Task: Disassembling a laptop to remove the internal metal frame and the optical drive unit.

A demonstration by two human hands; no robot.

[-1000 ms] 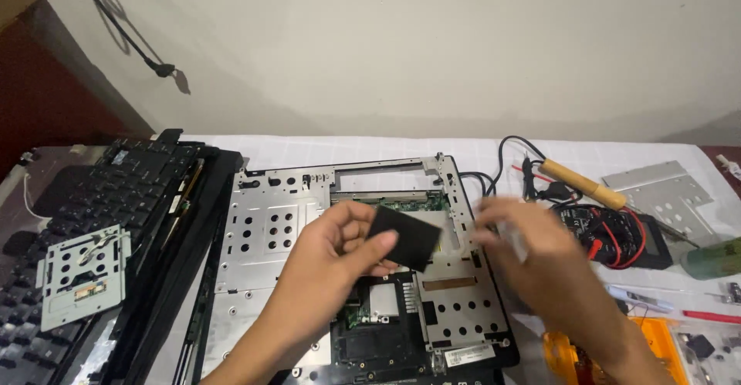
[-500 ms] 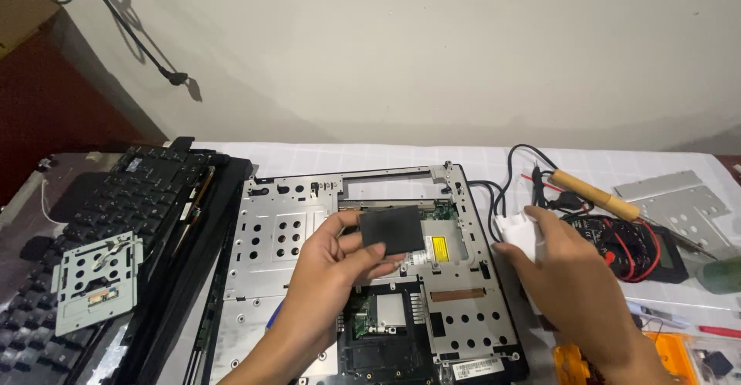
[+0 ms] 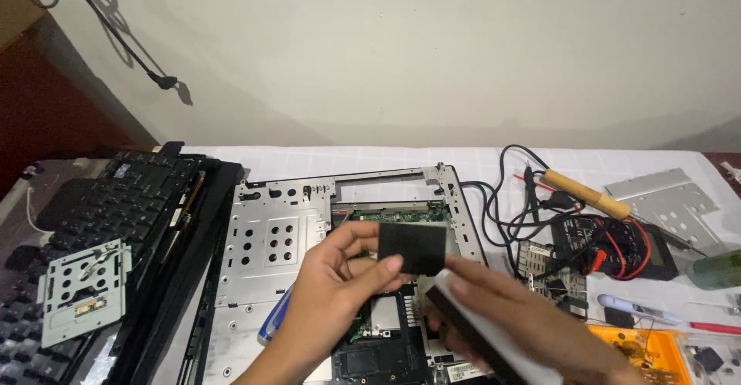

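Around the hands: black keyboard (image 3: 116,200) lying at the worktop's left edge, small perforated metal plate (image 3: 83,291) resting on top of it. Opened laptop chassis (image 3: 309,261) in the middle of the worktop (image 3: 463,157), green circuit board (image 3: 397,214) showing near its far edge. Blue-and-white pen-shaped tool (image 3: 274,325) lying on the chassis, partly hidden under the left wrist. Toward the right edge: tangle of black and red cables (image 3: 532,200), wooden-handled tool (image 3: 584,193), bare metal bracket (image 3: 673,204), orange tray (image 3: 652,352) at the near right corner.

Left hand (image 3: 340,292) raised over the chassis centre, thumb and fingertips pinching a small black square block (image 3: 413,248) by its left edge, held upright above the board. Right hand (image 3: 509,315) just beside and below it, fingers wrapped around a long flat slab (image 3: 475,331), black on one face and pale on the other, tilted down toward the near edge. Both hands blocking sight of the chassis's near right part.

Against the view 0.5 s earlier: block lifted clear of the chassis instead of lying low against it, right hand drawn in from the right and now carrying the slab next to the block.
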